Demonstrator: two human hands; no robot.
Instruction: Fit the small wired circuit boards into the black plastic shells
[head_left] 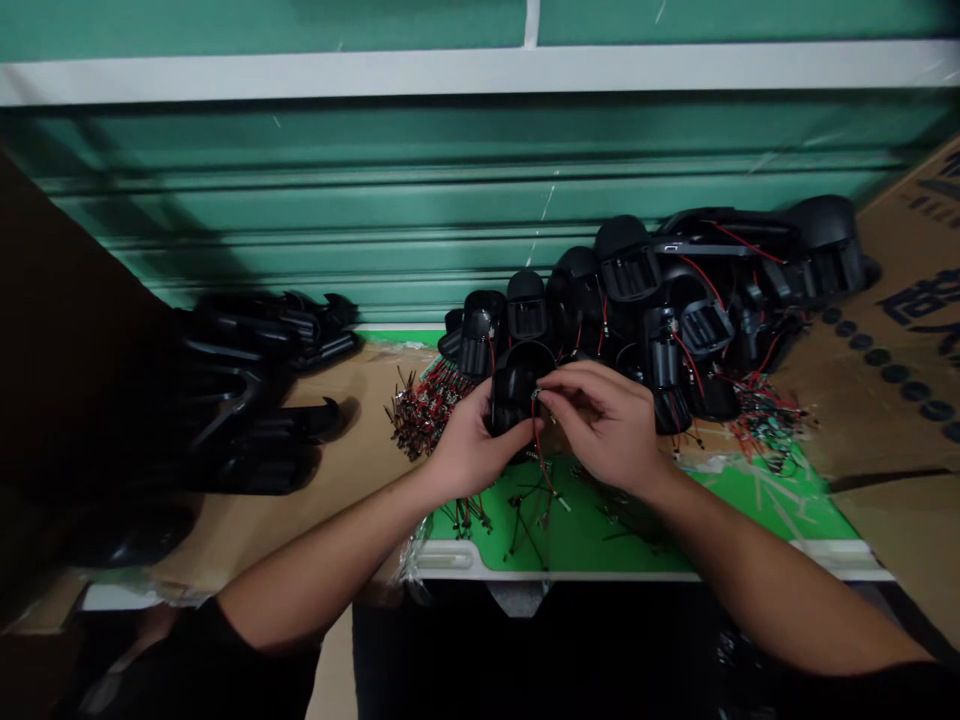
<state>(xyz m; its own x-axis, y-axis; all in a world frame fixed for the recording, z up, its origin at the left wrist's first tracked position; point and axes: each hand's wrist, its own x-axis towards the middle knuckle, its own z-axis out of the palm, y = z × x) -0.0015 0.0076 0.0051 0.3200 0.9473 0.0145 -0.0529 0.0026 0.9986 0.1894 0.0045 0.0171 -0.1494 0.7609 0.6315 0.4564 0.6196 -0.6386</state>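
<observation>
My left hand (480, 440) is wrapped round a black plastic housing (517, 385) with a rounded, hollow end, its thumb across the near side. At the housing's right edge, my right hand (607, 415) pinches the top end of a red wire (535, 430) between thumb and forefinger. A small shiny metal piece shows at those fingertips. The wire hangs down in front of the housing to a small pale connector (563, 503). Whether the metal piece touches the housing I cannot tell.
Behind my hands several black housings (628, 265) with red wires are piled up. Loose wire bundles (424, 410) lie left and right on the green table (600, 530). More black parts (262, 440) lie on cardboard at left. A cardboard box (900, 330) stands at right.
</observation>
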